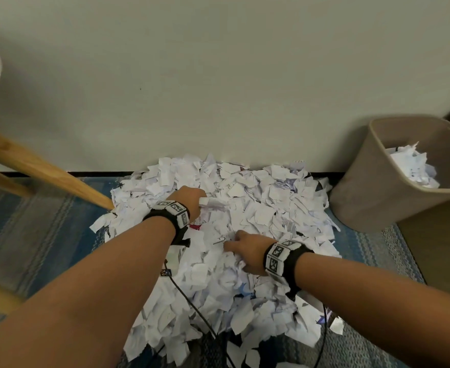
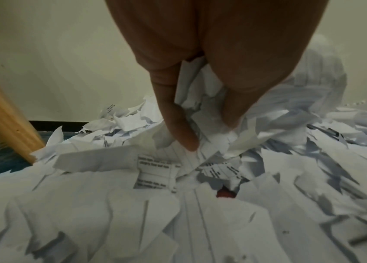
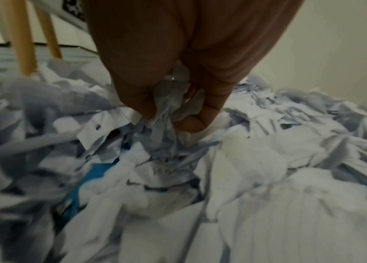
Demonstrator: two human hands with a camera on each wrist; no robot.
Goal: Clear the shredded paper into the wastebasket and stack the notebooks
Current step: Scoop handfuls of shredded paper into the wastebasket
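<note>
Shredded paper [image 1: 245, 208] is heaped on the rug against the wall, wastebasket [image 1: 394, 179] at 3 o'clock. Both the left hand [image 1: 189, 200] and right hand [image 1: 247, 251] clutch wads of scraps. Light, floppy stuff that'll shed, so grab deep and squeeze

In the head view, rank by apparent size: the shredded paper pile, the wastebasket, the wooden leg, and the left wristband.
1. shredded paper pile
2. wastebasket
3. wooden leg, though the frame edge cuts it off
4. left wristband, smallest, despite being nearer the camera than the rest
</note>
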